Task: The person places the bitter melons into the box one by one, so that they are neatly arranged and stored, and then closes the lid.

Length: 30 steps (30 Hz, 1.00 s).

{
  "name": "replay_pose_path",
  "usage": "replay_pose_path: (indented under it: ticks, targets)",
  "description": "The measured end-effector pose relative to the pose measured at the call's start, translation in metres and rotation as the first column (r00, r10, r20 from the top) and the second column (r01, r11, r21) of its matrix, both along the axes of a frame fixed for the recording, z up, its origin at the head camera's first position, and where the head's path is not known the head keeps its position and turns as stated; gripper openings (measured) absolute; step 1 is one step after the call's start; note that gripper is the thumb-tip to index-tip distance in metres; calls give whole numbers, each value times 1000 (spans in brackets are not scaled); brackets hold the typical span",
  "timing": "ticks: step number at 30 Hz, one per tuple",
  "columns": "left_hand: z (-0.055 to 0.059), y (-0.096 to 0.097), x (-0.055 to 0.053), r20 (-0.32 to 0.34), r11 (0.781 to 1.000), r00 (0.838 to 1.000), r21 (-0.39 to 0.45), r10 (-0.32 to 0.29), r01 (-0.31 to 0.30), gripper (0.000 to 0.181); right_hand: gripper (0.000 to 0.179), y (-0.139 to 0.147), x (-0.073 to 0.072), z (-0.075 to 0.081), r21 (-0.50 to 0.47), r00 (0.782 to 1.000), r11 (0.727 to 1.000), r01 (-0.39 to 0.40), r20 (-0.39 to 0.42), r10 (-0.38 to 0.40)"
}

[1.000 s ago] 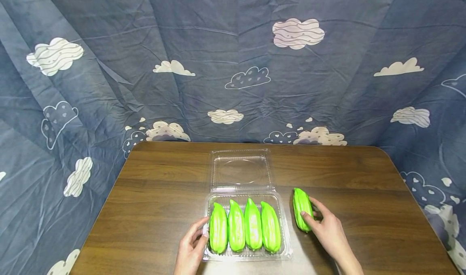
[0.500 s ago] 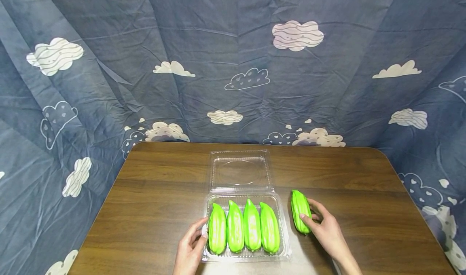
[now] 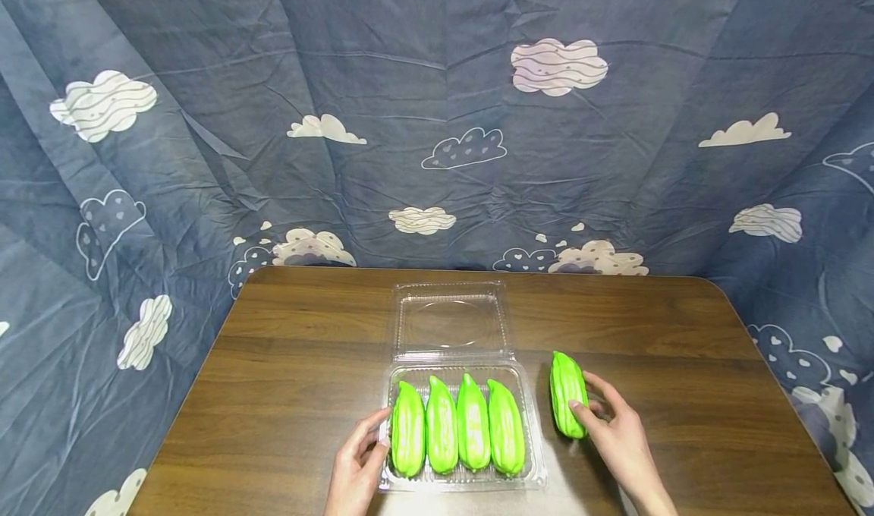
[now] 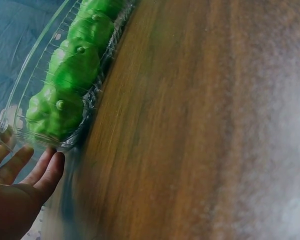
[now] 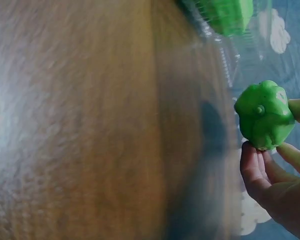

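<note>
A clear plastic clamshell container [image 3: 464,481] lies with its lid folded back, holding several bright green, ribbed bitter melons [image 3: 444,429] side by side. My left hand [image 3: 355,459] grips the container's left rim between thumb and fingers; in the left wrist view its fingertips [image 4: 52,155] touch the outer wall. To the right of the container, my right hand [image 3: 614,429] holds another bitter melon [image 3: 567,391], tapered end pointing away. The right wrist view shows this bitter melon [image 5: 264,117] end-on, thumb on one side and fingers on the other, raised off the table.
The transparent lid [image 3: 451,322] lies flat behind the container on the brown wooden table [image 3: 300,364]. A blue cloth with cloud prints [image 3: 410,83] hangs behind and around the table. Table surface extends to the left and right of the hands.
My right hand and its bitter melon shift slightly left, then back a little to the right. My left hand and the container stay in place apart from a slight camera shift.
</note>
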<state>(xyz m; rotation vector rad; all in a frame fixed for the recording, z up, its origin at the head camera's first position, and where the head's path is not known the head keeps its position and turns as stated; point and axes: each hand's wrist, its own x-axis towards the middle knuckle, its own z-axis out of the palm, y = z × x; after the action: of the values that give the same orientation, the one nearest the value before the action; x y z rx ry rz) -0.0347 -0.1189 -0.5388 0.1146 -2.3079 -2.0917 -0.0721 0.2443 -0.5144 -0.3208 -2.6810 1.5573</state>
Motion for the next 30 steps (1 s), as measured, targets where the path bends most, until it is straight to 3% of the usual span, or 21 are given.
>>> replay_pose_path:
  ticks: [6, 16, 22, 27, 30]
  targets:
    - [0, 0, -1, 10, 1000, 1000, 0, -3, 3, 43, 57, -6, 4, 13, -15, 998, 1000, 7, -57, -8]
    - [-2, 0, 0, -9, 1000, 1000, -5, 2, -2, 43, 51, -28, 16, 30, -142, 994, 988, -51, -100, 37]
    - [-4, 0, 1, -58, 1000, 998, -3, 6, -6, 41, 50, -47, 21, 31, -228, 988, 969, -91, -146, 59]
    - [-4, 0, 1, -46, 1000, 999, 2, 6, -6, 40, 50, -64, 25, 30, -264, 972, 953, -149, -214, 93]
    - [-3, 0, 0, -37, 1000, 999, 3, 8, -8, 41, 51, -76, 26, 29, -303, 974, 940, -157, -203, 98]
